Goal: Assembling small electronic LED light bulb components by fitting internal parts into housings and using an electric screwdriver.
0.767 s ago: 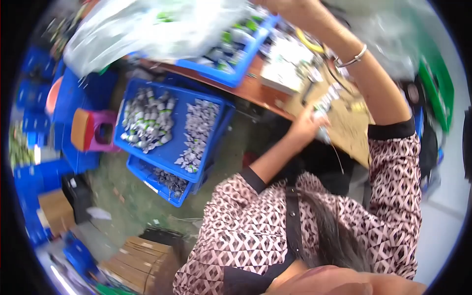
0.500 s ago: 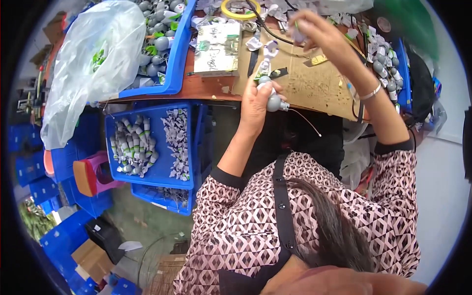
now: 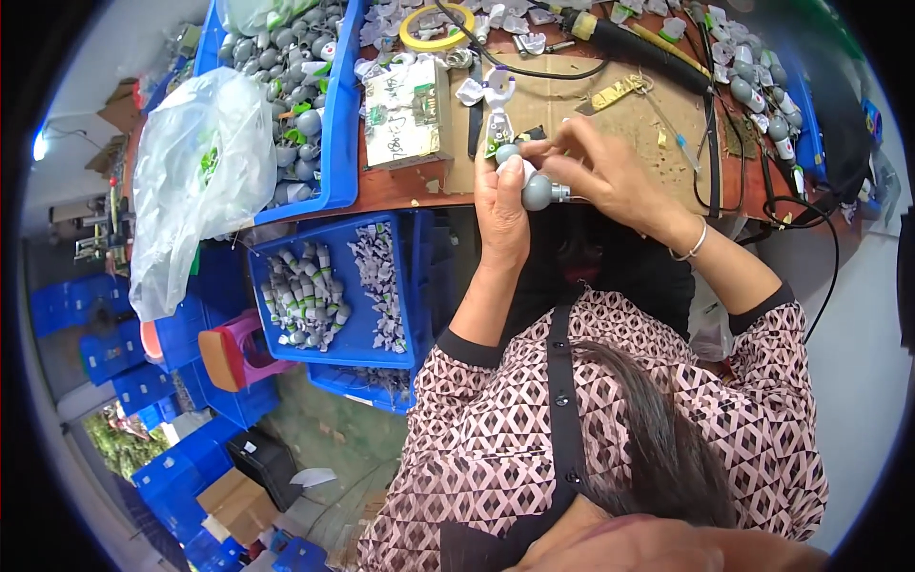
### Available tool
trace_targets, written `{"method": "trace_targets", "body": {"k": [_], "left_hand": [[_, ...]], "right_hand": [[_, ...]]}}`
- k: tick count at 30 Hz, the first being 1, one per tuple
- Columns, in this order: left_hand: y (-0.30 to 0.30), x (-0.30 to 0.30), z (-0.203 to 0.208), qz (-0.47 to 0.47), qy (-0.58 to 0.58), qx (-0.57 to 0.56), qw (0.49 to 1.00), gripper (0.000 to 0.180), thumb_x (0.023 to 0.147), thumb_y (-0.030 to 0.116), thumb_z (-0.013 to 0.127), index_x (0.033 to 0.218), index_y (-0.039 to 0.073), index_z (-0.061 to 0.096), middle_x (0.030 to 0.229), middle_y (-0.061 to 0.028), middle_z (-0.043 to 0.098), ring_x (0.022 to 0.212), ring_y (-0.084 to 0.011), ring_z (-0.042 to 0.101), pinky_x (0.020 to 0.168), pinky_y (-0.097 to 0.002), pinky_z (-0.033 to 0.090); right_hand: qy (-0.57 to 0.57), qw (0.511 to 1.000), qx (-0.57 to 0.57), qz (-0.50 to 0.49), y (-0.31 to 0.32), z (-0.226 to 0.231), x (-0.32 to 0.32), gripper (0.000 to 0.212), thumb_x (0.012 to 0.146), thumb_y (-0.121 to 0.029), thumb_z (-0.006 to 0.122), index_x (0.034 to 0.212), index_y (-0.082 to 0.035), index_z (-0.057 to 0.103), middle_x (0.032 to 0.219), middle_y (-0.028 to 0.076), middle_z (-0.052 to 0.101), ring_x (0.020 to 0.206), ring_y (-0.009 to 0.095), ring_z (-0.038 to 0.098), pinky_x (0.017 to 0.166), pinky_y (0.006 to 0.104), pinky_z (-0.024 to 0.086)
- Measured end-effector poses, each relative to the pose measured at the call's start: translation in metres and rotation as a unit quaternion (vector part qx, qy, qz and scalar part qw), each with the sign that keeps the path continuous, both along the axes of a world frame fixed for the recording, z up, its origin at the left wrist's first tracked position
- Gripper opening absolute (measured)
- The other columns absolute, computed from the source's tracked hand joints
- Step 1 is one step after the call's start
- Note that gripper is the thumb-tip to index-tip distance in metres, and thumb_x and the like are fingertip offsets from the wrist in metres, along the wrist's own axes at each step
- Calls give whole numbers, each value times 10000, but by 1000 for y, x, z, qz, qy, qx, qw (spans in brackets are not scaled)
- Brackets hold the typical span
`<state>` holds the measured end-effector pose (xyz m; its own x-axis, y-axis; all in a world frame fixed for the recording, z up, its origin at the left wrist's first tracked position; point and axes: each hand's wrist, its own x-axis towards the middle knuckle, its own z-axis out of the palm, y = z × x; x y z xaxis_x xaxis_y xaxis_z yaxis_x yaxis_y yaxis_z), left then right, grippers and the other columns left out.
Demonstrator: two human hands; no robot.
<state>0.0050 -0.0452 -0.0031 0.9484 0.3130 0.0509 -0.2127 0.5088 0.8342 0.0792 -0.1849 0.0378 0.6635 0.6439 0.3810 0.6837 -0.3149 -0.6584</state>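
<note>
My left hand (image 3: 502,212) is closed round a grey-and-white bulb-shaped part (image 3: 538,191) with a rounded grey end and a metal tip. From the same hand a white piece with a forked, purplish end (image 3: 498,91) sticks up, a bit of green at its base. I cannot tell whether the two are joined. My right hand (image 3: 620,181) is at the bulb-shaped part's right side, with thumb and forefinger bent together close to it. What lies between those fingertips, if anything, is hidden.
A blue bin (image 3: 338,143) of grey and white parts stands left, a plastic bag (image 3: 205,181) over its edge. On the cardboard (image 3: 562,91) lies a thick black tube (image 3: 639,48). A white block (image 3: 400,119) and yellow tape roll (image 3: 410,33) sit nearby. Blue trays (image 3: 367,353) are below.
My right hand has come down from above the cardboard to the bulb-shaped part in my left hand. The view has shifted, so the bench appears further right and the black tube shows.
</note>
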Motion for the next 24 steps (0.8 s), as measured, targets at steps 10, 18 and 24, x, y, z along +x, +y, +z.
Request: {"method": "trace_targets", "body": {"k": [10,18,24], "left_hand": [[-12,6,1,-5,-2,-9,1000,448,924,255,494,1268,15,336,1262,-171,486,1053,-186,519,882,-315,443],[15,9,4,-166,4,-10,986,499,877,136,583,1292,12,335,1264,-183,505,1097,-223,535,945,-340,419],[10,10,-2,-124,-29,-63,990,492,876,153,600,1287,33,357,1257,-181,508,1120,-226,525,969,-351,402]], "right_hand": [[416,909,2,-13,5,2,-16,494,869,-371,587,1174,-24,412,779,56,573,582,112,544,486,248,448],[365,911,-91,172,-17,13,19,363,876,-310,570,1079,-10,547,897,70,594,825,154,548,741,291,433],[341,930,-91,108,-9,6,5,365,879,-320,570,1051,2,546,853,68,580,798,140,539,724,279,435]]}}
